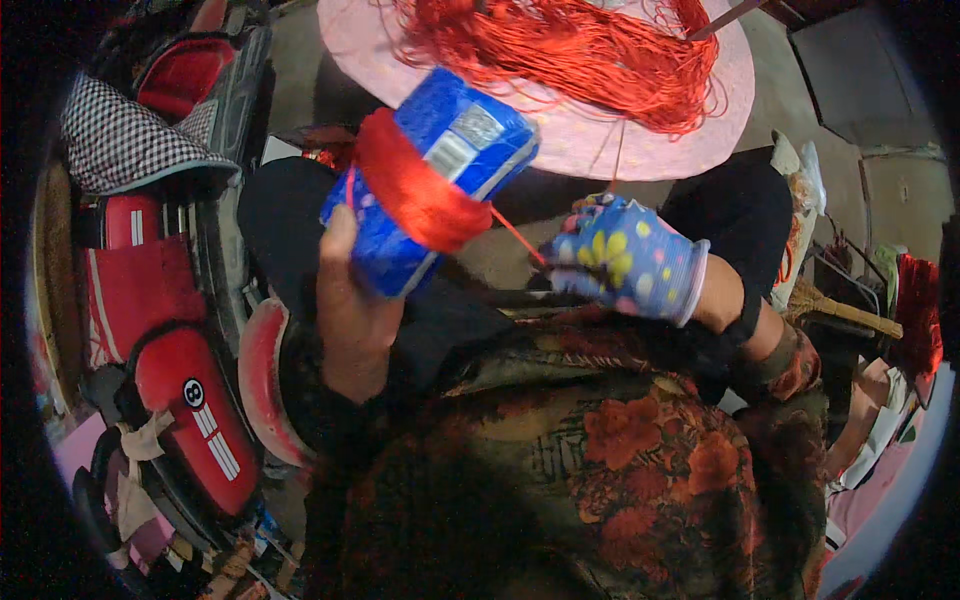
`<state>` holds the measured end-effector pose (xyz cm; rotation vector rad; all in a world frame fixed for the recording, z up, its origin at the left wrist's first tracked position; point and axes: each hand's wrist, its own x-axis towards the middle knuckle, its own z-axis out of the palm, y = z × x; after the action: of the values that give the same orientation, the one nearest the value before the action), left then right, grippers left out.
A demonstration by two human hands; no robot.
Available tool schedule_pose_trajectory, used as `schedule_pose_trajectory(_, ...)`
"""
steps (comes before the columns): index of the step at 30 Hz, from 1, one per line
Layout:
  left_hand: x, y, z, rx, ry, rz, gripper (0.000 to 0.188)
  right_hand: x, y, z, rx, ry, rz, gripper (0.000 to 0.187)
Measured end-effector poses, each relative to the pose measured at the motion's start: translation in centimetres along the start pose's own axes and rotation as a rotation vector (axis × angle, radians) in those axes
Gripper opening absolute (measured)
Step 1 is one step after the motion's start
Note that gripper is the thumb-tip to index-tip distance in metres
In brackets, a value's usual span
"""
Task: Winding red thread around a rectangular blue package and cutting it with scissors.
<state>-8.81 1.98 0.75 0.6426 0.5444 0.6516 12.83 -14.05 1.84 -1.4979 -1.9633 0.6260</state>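
Note:
My left hand (355,320), bare, grips a blue plastic-wrapped packet (470,115) from its lower left side. The packet is tilted, and a thick band of red cord (415,190) is wound around its middle. From that band a taut strand runs down to my right hand (620,255), which wears a blue flowered glove and has its fingers closed on the cord. A thin strand also rises from the glove toward a round pink board (735,125). On the board lies a loose skein of red cord (570,50). The left fingers are mostly hidden behind the packet.
A red and black scooter-like seat (195,420) stands at the left, with a checkered cloth (145,140) above it. A dark rod (725,20) rises by the skein. At the right are a straw brush (845,308) and shiny red material (918,310).

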Motion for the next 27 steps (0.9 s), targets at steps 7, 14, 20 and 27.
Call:
schedule_pose_trajectory(7, -0.8, -0.1, 0.0, 0.679, -0.185, -0.337, 0.034, 3.5, 0.2, -3.9, 0.324, -0.172, 0.172, 0.017)
schedule_pose_trajectory(14, -3.1, 2.4, 0.6, 0.264, -0.569, -0.410, 0.045, 0.8, 5.4, -0.4, 0.568, -0.072, 0.397, 0.022)
schedule_pose_trajectory(20, -2.2, 2.5, 1.6, 0.098, 0.070, -0.010, 0.045, -0.8, -0.3, -0.2, 0.614, -0.285, 0.290, 0.021)
schedule_pose_trajectory(27, -0.9, 0.9, 0.1, 0.632, -0.125, -0.310, 0.040, 3.8, -1.5, -5.2, 0.259, -0.016, 0.179, 0.016)
